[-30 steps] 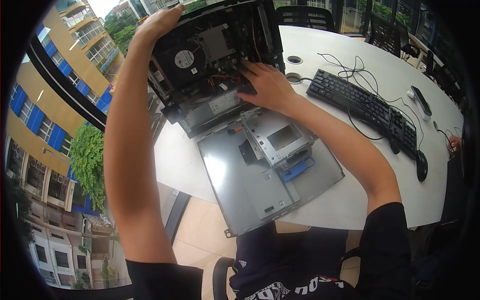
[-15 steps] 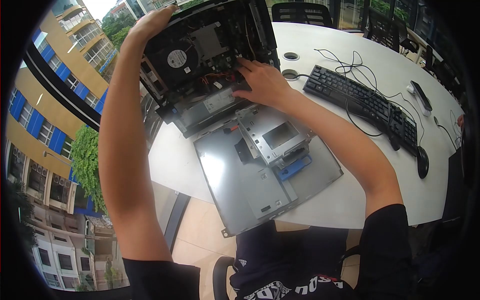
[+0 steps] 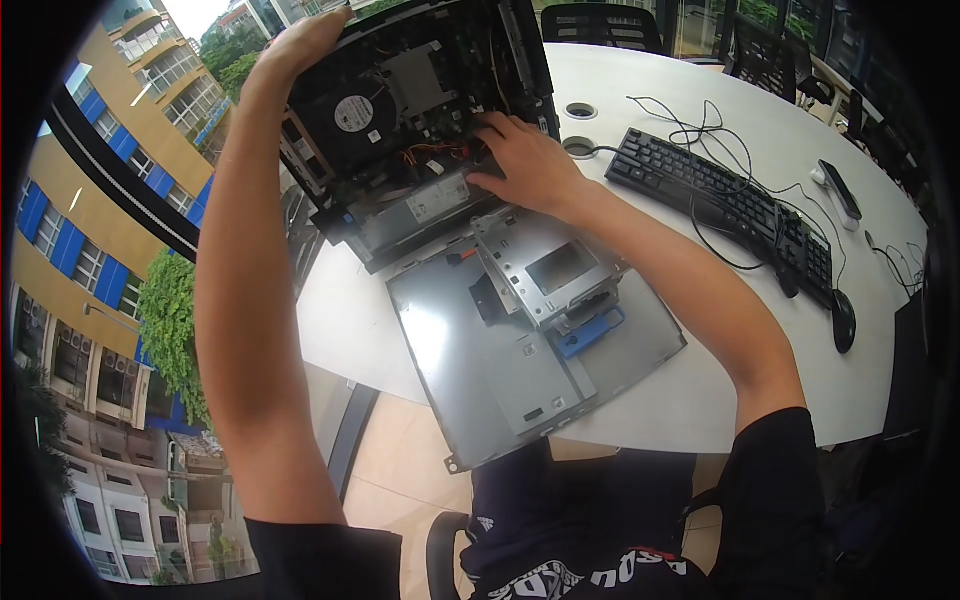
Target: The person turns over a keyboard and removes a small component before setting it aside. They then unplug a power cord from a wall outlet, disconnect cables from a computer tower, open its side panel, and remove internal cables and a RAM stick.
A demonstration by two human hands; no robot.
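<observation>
An opened desktop computer case (image 3: 430, 200) stands tilted up on its edge, its inside facing me. My left hand (image 3: 305, 48) is closed over the case's top left edge, with the fingertips hidden behind it. My right hand (image 3: 532, 168) reaches inside, near the orange and red wires (image 3: 428, 152). Its fingers are bent, and whatever their tips grip is hidden in the dark interior. A round fan (image 3: 354, 114) and a metal power supply (image 3: 437, 200) show inside. In front of the case lies a flat metal side panel (image 3: 470, 370), with a metal drive bracket (image 3: 545, 270) carrying a blue latch (image 3: 592, 333).
To the right on the white round table (image 3: 640, 410) lie a black keyboard (image 3: 730, 205) with tangled cables, a black mouse (image 3: 844, 322) and a dark handheld object (image 3: 841, 190). Cable holes (image 3: 580, 110) pierce the tabletop. Chairs (image 3: 600, 27) stand behind; a window is at left.
The right thumb has drawn slightly in toward the fingers inside the case. My left hand and the case stay almost where they were.
</observation>
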